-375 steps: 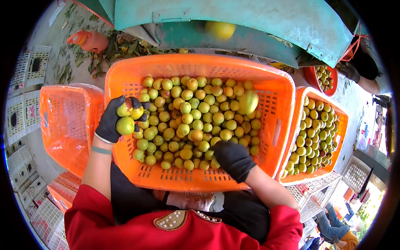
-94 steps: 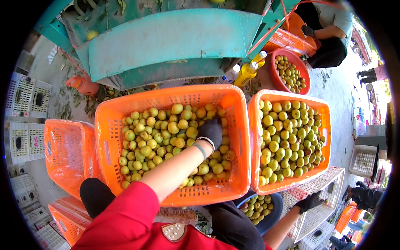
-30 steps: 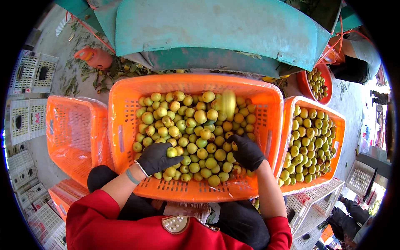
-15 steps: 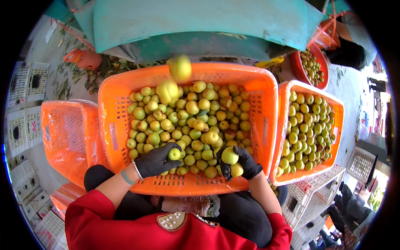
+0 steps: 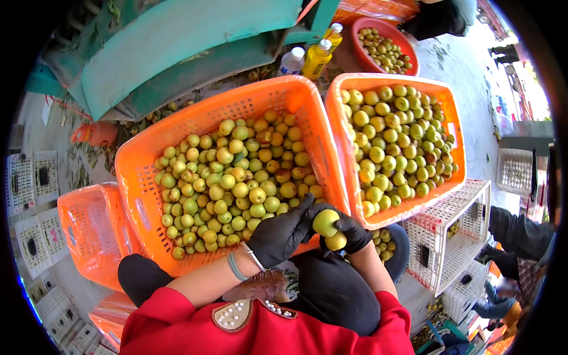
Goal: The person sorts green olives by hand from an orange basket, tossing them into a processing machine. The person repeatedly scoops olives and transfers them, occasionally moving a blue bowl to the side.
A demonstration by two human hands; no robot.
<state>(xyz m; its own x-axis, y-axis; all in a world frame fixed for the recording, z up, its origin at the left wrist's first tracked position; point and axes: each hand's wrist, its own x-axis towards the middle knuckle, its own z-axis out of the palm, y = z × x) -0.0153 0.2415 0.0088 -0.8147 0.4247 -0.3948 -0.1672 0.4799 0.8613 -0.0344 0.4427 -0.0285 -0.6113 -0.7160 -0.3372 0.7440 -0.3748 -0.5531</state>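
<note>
Both my hands wear black gloves and meet over the near right corner of the big orange crate [image 5: 331, 177]. My right hand [image 5: 352, 232] is closed around two yellow-green jujubes [image 5: 325, 223], a larger one above a smaller one. Against its fingers lies my left hand [image 5: 277, 236], its fingers bent together; what they hold, if anything, is hidden. Many yellow-green jujubes [image 5: 216, 192], some with brown patches, fill the bottom of the big crate, which stands tilted before my knees.
To the right stands a second orange crate [image 5: 458, 151] full of jujubes. A red basin [image 5: 357, 44] of fruit and several bottles [image 5: 318, 59] are behind. White plastic crates [image 5: 441, 269] stand at right, an orange plastic-lined crate [image 5: 89, 231] at left. A dark bucket [image 5: 402, 253] holds more fruit.
My view has turned right. Two jujubes that were in the air above the big crate are gone from there. My left hand moved right to my right hand; its jujube is out of sight.
</note>
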